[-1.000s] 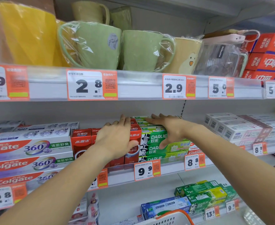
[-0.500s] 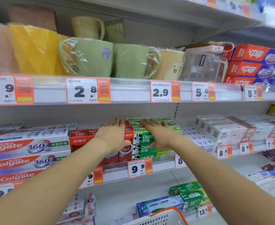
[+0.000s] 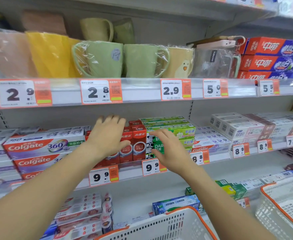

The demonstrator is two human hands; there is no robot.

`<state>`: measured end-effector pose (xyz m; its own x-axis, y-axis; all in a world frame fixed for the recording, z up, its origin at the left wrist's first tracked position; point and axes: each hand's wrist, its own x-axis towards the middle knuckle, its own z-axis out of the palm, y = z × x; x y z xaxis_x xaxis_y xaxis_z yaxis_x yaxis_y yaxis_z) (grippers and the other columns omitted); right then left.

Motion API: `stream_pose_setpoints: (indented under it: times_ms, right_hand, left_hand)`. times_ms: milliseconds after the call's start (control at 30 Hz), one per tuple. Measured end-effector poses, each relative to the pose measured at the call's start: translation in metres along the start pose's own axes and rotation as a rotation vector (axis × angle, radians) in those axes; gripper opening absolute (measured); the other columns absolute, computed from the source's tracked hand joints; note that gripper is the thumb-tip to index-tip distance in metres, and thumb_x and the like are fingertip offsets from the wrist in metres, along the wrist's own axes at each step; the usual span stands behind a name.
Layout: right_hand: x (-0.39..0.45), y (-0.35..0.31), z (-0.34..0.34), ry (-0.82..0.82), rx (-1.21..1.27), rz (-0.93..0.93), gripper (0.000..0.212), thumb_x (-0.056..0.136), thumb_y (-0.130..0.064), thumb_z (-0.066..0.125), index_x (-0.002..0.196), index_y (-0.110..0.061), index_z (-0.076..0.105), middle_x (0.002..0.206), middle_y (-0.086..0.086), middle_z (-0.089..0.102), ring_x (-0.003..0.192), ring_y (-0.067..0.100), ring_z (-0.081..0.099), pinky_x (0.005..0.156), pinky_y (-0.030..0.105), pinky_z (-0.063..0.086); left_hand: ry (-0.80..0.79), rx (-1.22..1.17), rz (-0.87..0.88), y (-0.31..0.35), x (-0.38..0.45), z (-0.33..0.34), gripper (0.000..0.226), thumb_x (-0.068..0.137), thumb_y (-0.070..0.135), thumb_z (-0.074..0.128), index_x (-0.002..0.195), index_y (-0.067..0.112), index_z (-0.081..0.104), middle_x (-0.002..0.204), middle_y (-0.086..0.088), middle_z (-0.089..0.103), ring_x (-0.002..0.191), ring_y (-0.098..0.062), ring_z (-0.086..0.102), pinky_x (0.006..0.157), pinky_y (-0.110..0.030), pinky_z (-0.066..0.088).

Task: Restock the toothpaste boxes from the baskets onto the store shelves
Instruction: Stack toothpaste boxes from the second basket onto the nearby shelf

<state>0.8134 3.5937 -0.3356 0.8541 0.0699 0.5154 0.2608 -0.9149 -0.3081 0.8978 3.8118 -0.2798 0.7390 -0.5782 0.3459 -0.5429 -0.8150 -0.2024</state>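
We log a change since a second ago: both hands then lay flat on the box stacks; now the right one has come off and sits in front of the green boxes, while the left has slid up along the red ones. We read this as the straightening step ending, with the next trip to the basket due.

Left hand [image 3: 107, 137]: fingers straight and spread, holding nothing, palm against the red toothpaste boxes [image 3: 138, 144] that stand upright directly under and just right of it. Colgate 360 boxes [image 3: 43, 148] lie stacked to its left.

Right hand [image 3: 170, 149]: fingers loosely spread, gripping nothing, hovering just before the green Darlie boxes [image 3: 177, 130]; we cannot tell whether the fingertips touch them. Those boxes sit behind and above it, touching the red row.

Below both wrists, the white basket [image 3: 168, 226] with orange rim; its contents are hidden from us. A second basket [image 3: 280, 205] is well to the right of the right hand.
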Motion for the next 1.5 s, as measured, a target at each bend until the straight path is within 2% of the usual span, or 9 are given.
stream_pose_setpoints:
  times_ms: [167,400,533,600,733,967,1167,1300,1500]
  right_hand:
    - [0.045,-0.048,0.01,-0.037,0.011,-0.11,0.06,0.091,-0.026,0.071,0.146,-0.023,0.046,0.147,-0.001,0.048,0.138,0.02,0.041,0.116,0.044,0.035]
    - [0.071,-0.077,0.031,-0.295,-0.261,-0.042,0.063,0.1,-0.045,0.055,0.155,-0.03,0.028,0.165,-0.003,0.024,0.153,0.022,0.017,0.124,0.056,0.011]
    - [0.072,-0.123,0.036,-0.228,-0.095,-0.205,0.065,0.098,-0.042,0.06,0.154,-0.024,0.034,0.158,0.002,0.038,0.147,0.022,0.031,0.122,0.049,0.021]
    - [0.083,-0.154,0.042,-0.277,-0.031,-0.245,0.069,0.096,-0.043,0.063,0.155,-0.025,0.033,0.158,0.001,0.039,0.145,0.021,0.034,0.122,0.047,0.026]
    - [0.111,-0.19,0.06,-0.446,-0.106,-0.152,0.089,0.084,-0.04,0.077,0.156,-0.026,0.027,0.152,0.008,0.044,0.139,0.029,0.042,0.116,0.057,0.031]
    - [0.117,-0.187,0.081,-0.387,-0.151,-0.098,0.077,0.081,-0.032,0.082,0.148,-0.032,0.043,0.145,0.002,0.056,0.132,0.027,0.05,0.116,0.056,0.03]
    - [0.119,-0.188,0.08,-0.4,-0.153,-0.109,0.08,0.076,-0.03,0.086,0.145,-0.03,0.045,0.137,0.003,0.06,0.119,0.028,0.059,0.106,0.046,0.047]
    - [0.121,-0.19,0.081,-0.386,-0.178,-0.111,0.081,0.075,-0.03,0.087,0.144,-0.029,0.046,0.137,0.003,0.061,0.12,0.028,0.059,0.108,0.049,0.045]
    - [0.128,-0.202,0.083,-0.454,-0.191,-0.118,0.083,0.074,-0.031,0.088,0.145,-0.025,0.045,0.137,0.003,0.061,0.119,0.028,0.059,0.108,0.049,0.045]
  left_hand:
    - [-0.01,0.037,-0.082,-0.062,-0.045,-0.016,0.077,0.086,0.068,0.057,0.141,0.016,0.043,0.14,-0.006,0.052,0.134,-0.027,0.042,0.11,-0.047,0.033]
    - [-0.011,0.028,-0.169,-0.135,-0.101,-0.005,0.078,0.083,0.066,0.063,0.14,0.014,0.047,0.139,-0.008,0.052,0.129,-0.032,0.046,0.107,-0.053,0.036]
    - [0.001,0.0,-0.2,-0.161,-0.118,0.01,0.074,0.085,0.06,0.067,0.142,0.018,0.047,0.137,-0.007,0.055,0.129,-0.031,0.048,0.109,-0.052,0.032]
    - [-0.014,-0.041,-0.208,-0.17,-0.124,0.017,0.071,0.09,0.053,0.065,0.148,0.02,0.041,0.142,-0.006,0.053,0.132,-0.03,0.047,0.114,-0.051,0.028]
    - [0.016,-0.076,-0.163,-0.18,-0.127,0.022,0.069,0.093,0.042,0.066,0.153,0.025,0.036,0.153,0.0,0.045,0.141,-0.027,0.04,0.117,-0.048,0.025]
    - [0.013,-0.038,-0.136,-0.208,-0.136,0.023,0.08,0.085,0.038,0.077,0.152,0.027,0.036,0.156,0.003,0.042,0.145,-0.023,0.036,0.121,-0.048,0.021]
    - [0.03,-0.077,-0.137,-0.225,-0.148,0.032,0.093,0.075,0.029,0.086,0.153,0.026,0.036,0.156,-0.001,0.042,0.147,-0.025,0.032,0.121,-0.057,0.019]
    - [0.061,-0.097,-0.264,-0.252,-0.167,0.029,0.089,0.077,0.038,0.083,0.152,0.02,0.039,0.157,-0.008,0.04,0.147,-0.027,0.033,0.119,-0.055,0.018]
    - [0.125,-0.135,-0.268,-0.262,-0.176,0.035,0.085,0.074,0.039,0.085,0.147,0.018,0.048,0.152,-0.005,0.05,0.143,-0.026,0.042,0.118,-0.049,0.022]
